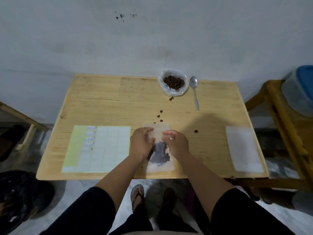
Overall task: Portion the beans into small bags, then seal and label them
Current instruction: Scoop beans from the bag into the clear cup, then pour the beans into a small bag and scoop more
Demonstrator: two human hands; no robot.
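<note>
- The small bag [160, 150] lies flat on the surface [108, 106] right in front of you, near its front edge, with dark beans showing through its lower half.
- Your left hand [141, 143] and right hand [176, 144] press on the bag from either side; your fingers [167, 134] are curled and pinched on its upper part, just below the top strip (which pokes out beyond your knuckles).
- Loose beans [159, 116] trail across the surface from the bag's top toward the open sack of beans [173, 83] at the far edge.
- A spoon [194, 92] lies just beside that sack.
- A label sheet [97, 149] sits left of your hands; an empty bag [243, 149] lies well to the right.
</note>
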